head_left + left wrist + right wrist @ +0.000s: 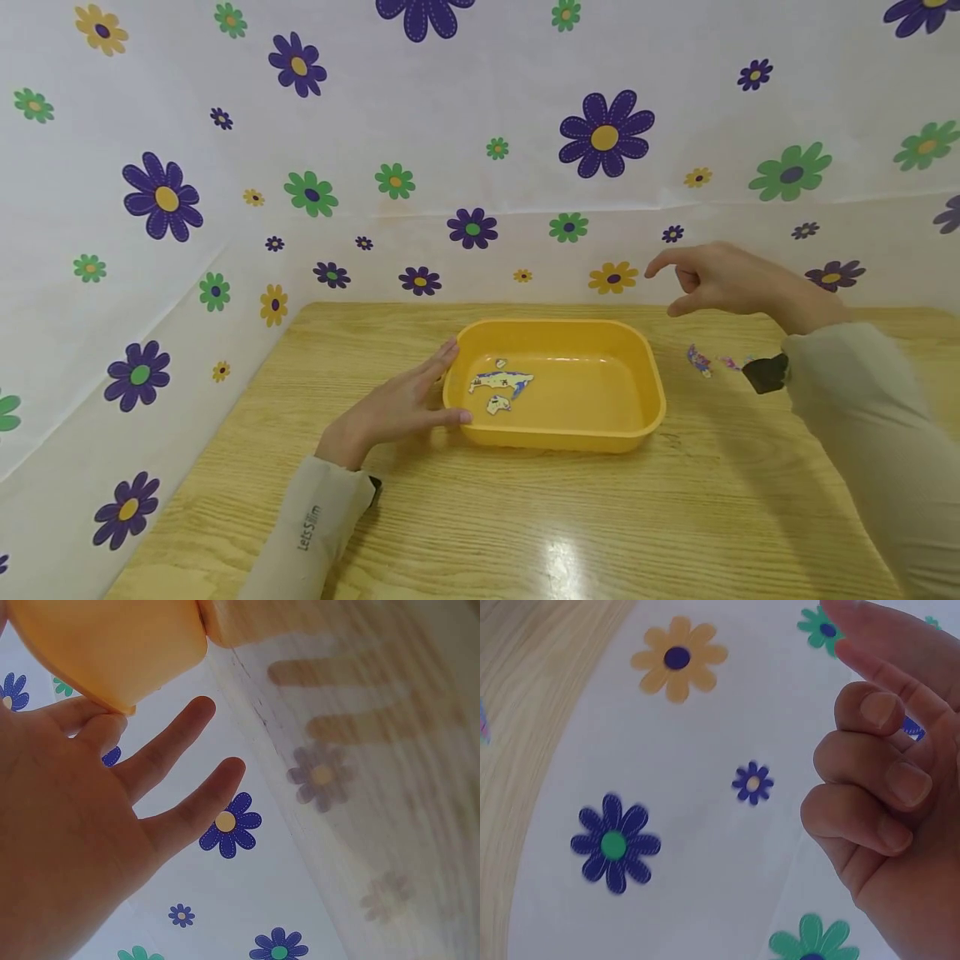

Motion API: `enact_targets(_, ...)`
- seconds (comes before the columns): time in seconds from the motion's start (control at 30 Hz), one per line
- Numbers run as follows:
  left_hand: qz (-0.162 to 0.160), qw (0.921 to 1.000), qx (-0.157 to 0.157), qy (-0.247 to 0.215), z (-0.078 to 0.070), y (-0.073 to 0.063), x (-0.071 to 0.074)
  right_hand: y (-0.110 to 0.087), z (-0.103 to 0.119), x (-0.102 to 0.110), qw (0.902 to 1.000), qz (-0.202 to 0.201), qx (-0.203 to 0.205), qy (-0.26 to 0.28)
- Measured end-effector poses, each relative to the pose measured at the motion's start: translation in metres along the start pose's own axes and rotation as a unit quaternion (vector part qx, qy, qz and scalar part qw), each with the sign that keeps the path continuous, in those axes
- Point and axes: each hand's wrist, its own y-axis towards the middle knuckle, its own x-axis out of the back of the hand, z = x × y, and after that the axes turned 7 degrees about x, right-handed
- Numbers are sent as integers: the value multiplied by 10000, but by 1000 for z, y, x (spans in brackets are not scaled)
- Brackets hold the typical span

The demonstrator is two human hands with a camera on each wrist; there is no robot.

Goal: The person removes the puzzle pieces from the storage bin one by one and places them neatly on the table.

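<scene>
So the yellow tray point(555, 437) sits about mid-table with its long side running left to right, and there are a few puzzle pieces point(501, 387) lying in its left half, one bigger and a couple of small ones beside it. The left hand point(397, 407) is right up against the tray's left end, fingers straight and flat, thumb touching the near-left corner of the rim and fingertips reaching along the left wall; it's bracing the tray, not wrapped around anything. The left wrist view backs that up: palm open, the tray's corner sitting against the fingers. The right hand point(723, 279) is up in the air, off past the tray's far-right corner, well apart from the rim. Index finger points left-ish, thumb below it, the other fingers curled in, and as far as I can tell nothing is pinched between them (the right wrist view shows curled fingers with nothing in them). What matters most here: more loose pieces point(705, 362) lie on the table point(600, 533) to the right of the tray, below the right hand and toward the person, so the right hand is clearly the nearer one to those, while the tray itself lies to its lower left.
</scene>
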Motion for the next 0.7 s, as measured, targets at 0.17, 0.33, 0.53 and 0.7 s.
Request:
enact_targets(0.17,19,10000,37,33,-1,0,0,14,14,-6,9997,11,183,153)
enact_targets(0.33,-8,10000,36,78,-1,0,1,26,26,-13,9982,12,473,356)
enact_targets(0.53,-27,10000,1,79,0,-1,1,39,34,-24,9970,118,477,596)
enact_targets(0.7,-27,10000,-1,80,-1,0,1,49,44,-32,9962,231,445,706)
